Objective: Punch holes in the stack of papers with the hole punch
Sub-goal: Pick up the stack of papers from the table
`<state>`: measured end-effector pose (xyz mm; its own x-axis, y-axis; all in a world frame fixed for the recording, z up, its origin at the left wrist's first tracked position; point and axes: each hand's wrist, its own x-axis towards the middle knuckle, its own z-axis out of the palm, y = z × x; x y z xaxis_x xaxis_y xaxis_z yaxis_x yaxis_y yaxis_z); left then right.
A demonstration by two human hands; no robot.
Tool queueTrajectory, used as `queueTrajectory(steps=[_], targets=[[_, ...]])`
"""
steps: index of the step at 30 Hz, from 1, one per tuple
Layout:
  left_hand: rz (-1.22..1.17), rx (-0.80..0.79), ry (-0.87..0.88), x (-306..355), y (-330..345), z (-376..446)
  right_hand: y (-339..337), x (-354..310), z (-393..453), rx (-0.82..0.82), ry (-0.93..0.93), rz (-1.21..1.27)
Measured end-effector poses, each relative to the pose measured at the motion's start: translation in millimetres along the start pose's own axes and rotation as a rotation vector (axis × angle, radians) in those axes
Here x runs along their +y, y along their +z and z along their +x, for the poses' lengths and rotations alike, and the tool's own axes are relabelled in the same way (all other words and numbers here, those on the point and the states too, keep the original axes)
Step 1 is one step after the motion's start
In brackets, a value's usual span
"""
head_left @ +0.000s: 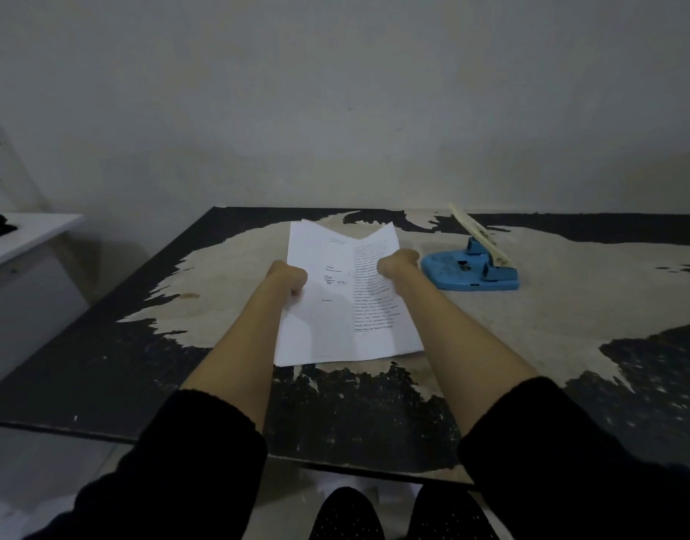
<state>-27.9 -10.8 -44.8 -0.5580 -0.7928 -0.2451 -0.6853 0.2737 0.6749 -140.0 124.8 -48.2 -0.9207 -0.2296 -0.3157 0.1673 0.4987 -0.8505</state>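
Note:
A white stack of papers (335,305) with printed text and some handwriting is held over the middle of the table, creased down its centre so both halves tilt up. My left hand (287,276) grips its left edge and my right hand (396,263) grips its right edge. A blue hole punch (468,272) with a cream lever raised towards the back stands on the table just right of my right hand, apart from the papers.
The table (569,325) is dark with large worn pale patches; its near edge runs just in front of my sleeves. A wall stands right behind it. A white desk (28,231) with a dark object sits at the far left.

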Motion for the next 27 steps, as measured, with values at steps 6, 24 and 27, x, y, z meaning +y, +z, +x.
queueTrajectory(steps=[6, 24, 27], targets=[[-0.427, 0.031, 0.09, -3.8, -8.4, 3.4, -20.0, -5.5, -1.4, -0.039, -0.114, 0.247], [-0.662, 0.083, 0.317, 67.9, -42.7, -24.1, -75.1, -52.9, -40.7, -0.011, -0.459, 0.515], [-0.728, 0.062, 0.304, 60.7, -31.9, -27.2, -72.5, -43.7, -39.6, -0.027, -0.454, 0.494]])
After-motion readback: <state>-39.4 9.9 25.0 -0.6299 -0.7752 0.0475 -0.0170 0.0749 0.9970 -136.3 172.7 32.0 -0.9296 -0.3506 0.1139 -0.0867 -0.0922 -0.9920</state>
